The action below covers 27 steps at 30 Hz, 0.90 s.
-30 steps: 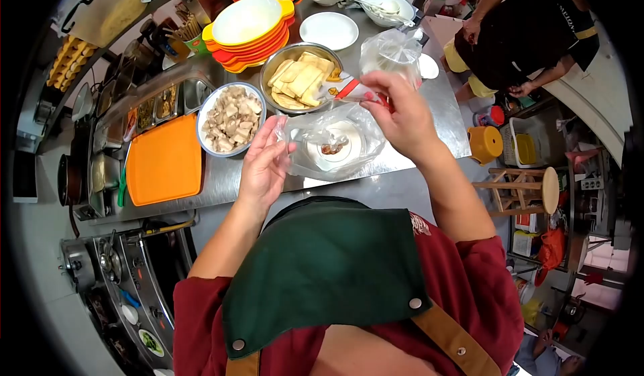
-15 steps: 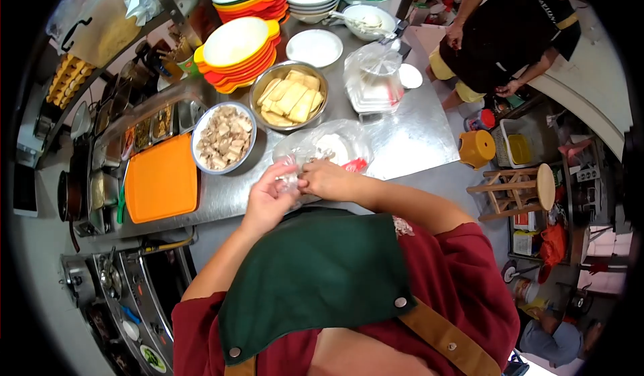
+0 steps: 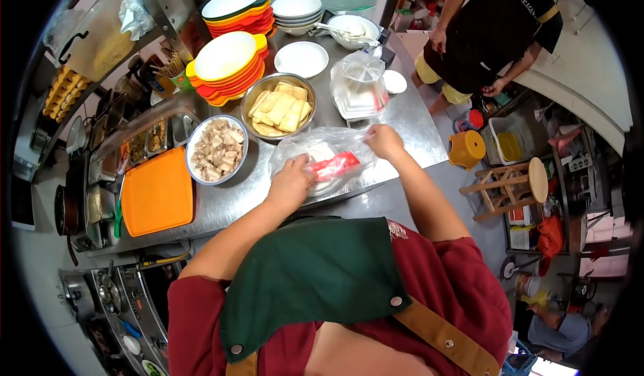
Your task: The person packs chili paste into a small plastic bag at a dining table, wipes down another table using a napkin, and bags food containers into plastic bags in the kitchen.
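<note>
A clear plastic bag with a red printed patch lies near the front edge of the steel table, with something white and round inside whose kind I cannot make out. At the bag's near left side, my left hand has its fingers curled onto the film, next to the red patch. My right hand pinches the bag's right edge and pulls it out to the side. Left of the bag stand a blue-rimmed bowl of cut pale chunks and a metal bowl of flat yellow slices.
Behind are stacked orange-and-yellow dishes, white bowls, a white plate and another filled plastic bag. An orange tray lies left. Another person stands beyond the table's right edge, near a wooden stool.
My hands have parted from being close together at the bag's near edge. My right hand has moved right and away from me, stretching the bag and exposing more of the red patch.
</note>
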Motion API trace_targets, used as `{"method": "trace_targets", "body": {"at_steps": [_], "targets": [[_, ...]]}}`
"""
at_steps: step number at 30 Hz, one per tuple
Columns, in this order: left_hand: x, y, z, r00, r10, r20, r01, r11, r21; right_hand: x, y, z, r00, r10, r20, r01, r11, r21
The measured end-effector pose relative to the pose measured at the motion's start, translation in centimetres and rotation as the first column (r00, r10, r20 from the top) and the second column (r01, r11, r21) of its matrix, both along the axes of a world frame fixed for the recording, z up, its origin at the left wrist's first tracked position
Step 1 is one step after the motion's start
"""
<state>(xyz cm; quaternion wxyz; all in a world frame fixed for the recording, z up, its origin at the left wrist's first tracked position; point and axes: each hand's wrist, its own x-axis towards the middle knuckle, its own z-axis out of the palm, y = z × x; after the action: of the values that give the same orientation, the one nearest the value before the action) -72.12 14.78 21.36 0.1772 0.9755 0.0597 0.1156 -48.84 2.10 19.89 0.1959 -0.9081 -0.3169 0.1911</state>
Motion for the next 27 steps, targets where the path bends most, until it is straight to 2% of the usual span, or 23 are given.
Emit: {"method": "trace_targets", "body": {"at_steps": [1, 2, 3, 4, 5, 7, 8, 9, 10, 11, 12, 13, 14, 15, 16, 17, 19, 21, 23, 24, 25, 27], "targets": [[-0.2, 0.0, -0.3, 0.995, 0.076, -0.068, -0.076, 0.997, 0.005, 0.8, -0.7, 0.3, 1.0, 0.002, -0.006, -0.002, 0.998, -0.062], [-0.4, 0.1, -0.6, 0.995, 0.091, -0.043, -0.09, 0.995, 0.034, 1.2, -1.5, -0.1, 1.0, -0.001, -0.01, 0.001, 0.998, -0.065], [-0.4, 0.0, -0.8, 0.995, 0.087, -0.047, -0.086, 0.996, 0.032, 1.4, -2.2, -0.5, 0.946, -0.108, -0.305, 0.129, 0.99, 0.052], [-0.4, 0.0, -0.9, 0.989, 0.114, -0.099, -0.113, 0.993, 0.014, 1.1, -2.3, -0.1, 0.799, -0.161, -0.58, 0.284, 0.951, 0.127], [-0.4, 0.0, -0.8, 0.978, 0.141, -0.151, -0.143, 0.99, -0.002, 0.7, -2.5, 0.5, 0.798, -0.162, -0.581, 0.284, 0.951, 0.125], [-0.2, 0.1, -0.1, 0.978, 0.174, -0.113, -0.176, 0.984, -0.009, -0.4, -2.9, 2.9, 0.669, -0.015, -0.743, 0.253, 0.945, 0.208], [-0.3, 0.1, 0.6, 0.976, 0.206, -0.075, -0.208, 0.978, -0.015, -0.9, -3.0, 4.8, 0.786, 0.004, -0.618, 0.176, 0.957, 0.23], [-0.5, 0.4, 1.5, 0.975, 0.207, -0.084, -0.209, 0.978, -0.014, -0.9, -3.0, 5.5, 0.781, 0.005, -0.625, 0.177, 0.958, 0.228], [-0.8, 0.8, 2.7, 0.968, 0.249, -0.038, -0.25, 0.94, -0.234, -0.5, -3.2, 6.0, 0.955, 0.122, -0.269, -0.018, 0.933, 0.36], [-1.2, 1.2, 3.8, 0.955, 0.297, 0.0, -0.266, 0.856, -0.442, -0.4, -3.2, 6.8, 0.969, 0.203, 0.138, -0.242, 0.882, 0.405], [-1.8, 1.7, 4.8, 0.947, 0.317, 0.057, -0.253, 0.84, -0.48, -0.6, -3.1, 7.9, 0.972, 0.196, 0.134, -0.234, 0.882, 0.41], [-2.3, 1.8, 7.2, 0.934, 0.352, -0.055, -0.288, 0.652, -0.702, -1.2, -2.6, 9.5, 0.962, 0.13, 0.24, -0.221, 0.887, 0.404], [-3.0, 2.6, 7.8, 0.94, 0.329, -0.084, -0.244, 0.482, -0.841, -1.7, -2.1, 10.9, 0.937, 0.062, 0.344, -0.206, 0.893, 0.4], [-3.4, 3.3, 8.4, 0.947, 0.301, -0.109, -0.198, 0.284, -0.938, -2.1, -1.5, 11.9, 0.937, 0.051, 0.345, -0.198, 0.893, 0.404], [-3.5, 3.2, 9.4, 0.95, 0.294, -0.108, -0.196, 0.29, -0.937, -2.4, -0.8, 12.8, 0.987, 0.157, -0.039, -0.101, 0.788, 0.608], [-3.6, 3.2, 10.7, 0.95, 0.283, -0.129, -0.205, 0.257, -0.944, -2.7, -0.1, 13.7, 0.866, 0.322, -0.382, 0.076, 0.67, 0.738], [-3.5, 2.9, 12.6, 0.954, 0.267, -0.138, -0.203, 0.236, -0.95, -3.0, 0.9, 16.0, 0.845, 0.33, -0.42, 0.139, 0.624, 0.769], [-3.6, 2.2, 13.6, 0.968, 0.223, -0.114, -0.191, 0.36, -0.913, -3.7, 1.6, 17.8, 0.821, 0.341, -0.457, 0.202, 0.575, 0.793], [-3.8, 1.6, 14.5, 0.977, 0.187, -0.104, -0.174, 0.414, -0.893, -4.8, 2.2, 18.8, 0.797, 0.512, -0.32, -0.026, 0.56, 0.828], [-3.9, 0.8, 15.2, 0.987, 0.158, -0.039, -0.099, 0.397, -0.912, -5.1, 2.7, 18.7, 0.816, 0.534, -0.221, -0.116, 0.526, 0.842], [-4.0, 0.4, 15.6, 0.991, 0.131, 0.025, -0.026, 0.375, -0.927, -5.4, 3.1, 18.7, 0.816, 0.533, -0.222, -0.114, 0.526, 0.843], [-4.0, 0.5, 15.1, 0.997, 0.07, 0.016, -0.015, 0.411, -0.911, -5.8, 3.5, 18.5, 0.82, 0.566, -0.086, -0.244, 0.482, 0.841]]}}
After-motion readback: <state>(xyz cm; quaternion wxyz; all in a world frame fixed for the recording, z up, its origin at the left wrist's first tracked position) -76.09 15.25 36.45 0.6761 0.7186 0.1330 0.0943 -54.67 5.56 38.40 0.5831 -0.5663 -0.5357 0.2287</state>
